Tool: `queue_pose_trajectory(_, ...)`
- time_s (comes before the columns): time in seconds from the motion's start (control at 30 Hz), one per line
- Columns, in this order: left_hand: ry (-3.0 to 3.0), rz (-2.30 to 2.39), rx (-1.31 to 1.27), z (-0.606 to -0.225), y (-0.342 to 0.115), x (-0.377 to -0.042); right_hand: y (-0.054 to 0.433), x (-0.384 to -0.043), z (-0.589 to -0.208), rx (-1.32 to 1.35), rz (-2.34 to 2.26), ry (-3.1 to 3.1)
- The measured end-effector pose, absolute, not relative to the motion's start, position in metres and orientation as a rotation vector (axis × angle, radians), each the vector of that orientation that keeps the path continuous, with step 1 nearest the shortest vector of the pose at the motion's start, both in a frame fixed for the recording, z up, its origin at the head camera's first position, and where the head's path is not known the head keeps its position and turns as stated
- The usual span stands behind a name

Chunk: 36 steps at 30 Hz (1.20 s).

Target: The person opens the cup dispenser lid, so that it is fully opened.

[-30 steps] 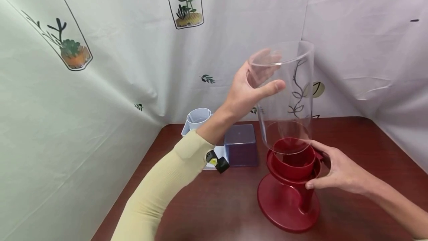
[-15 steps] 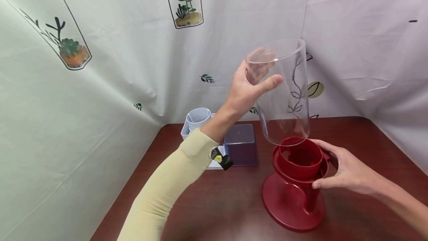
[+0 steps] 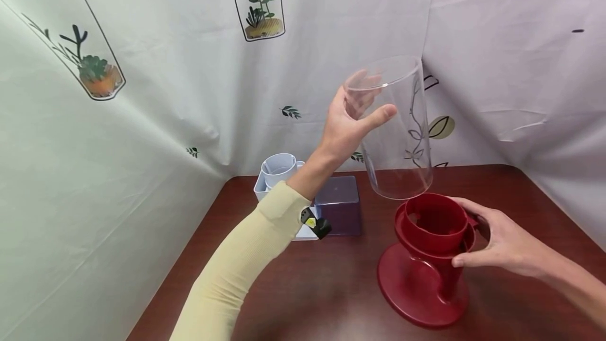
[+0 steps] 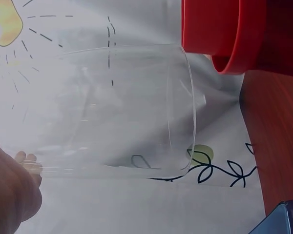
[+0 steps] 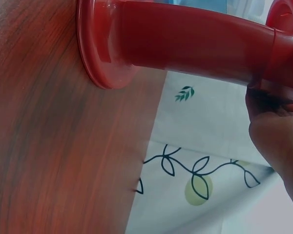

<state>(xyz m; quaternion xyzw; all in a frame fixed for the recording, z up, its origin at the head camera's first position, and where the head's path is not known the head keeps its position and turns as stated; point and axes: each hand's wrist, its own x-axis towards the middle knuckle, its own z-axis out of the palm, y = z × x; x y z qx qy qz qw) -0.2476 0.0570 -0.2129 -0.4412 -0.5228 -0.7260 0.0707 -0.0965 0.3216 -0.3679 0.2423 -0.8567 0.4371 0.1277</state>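
My left hand (image 3: 344, 125) holds a clear open-ended cylinder (image 3: 397, 146) near its upper rim, thumb on the near side and fingers behind. The cylinder is tilted slightly and hangs above and left of a red stand (image 3: 421, 288) with a round base and a ring-shaped collar. In the left wrist view a gap shows between the cylinder (image 4: 122, 107) and the red collar (image 4: 210, 24). My right hand (image 3: 502, 238) grips the collar from the right, its thumb on the near side. Its fingers are mostly hidden behind the collar. The right wrist view shows the stand's stem (image 5: 195, 44) and base.
Behind my left forearm stand a pale blue cup (image 3: 279, 170) and a pale tray (image 3: 306, 233). Beside them sits a dark purple box-shaped container (image 3: 338, 214). A printed curtain (image 3: 497, 93) rises behind the dark red table (image 3: 322, 288).
The cylinder has moved up and left, away from the collar that its lower end overlapped earlier. My right hand and the red stand have shifted right.
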Motion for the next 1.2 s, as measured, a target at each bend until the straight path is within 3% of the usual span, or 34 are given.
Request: queue_pose_trajectory(1.2, -1.979, -1.884, -1.157, -0.293, 0.070, -0.274, 0.351, -0.097, -0.377, 0.583, 1.206, -2.495)
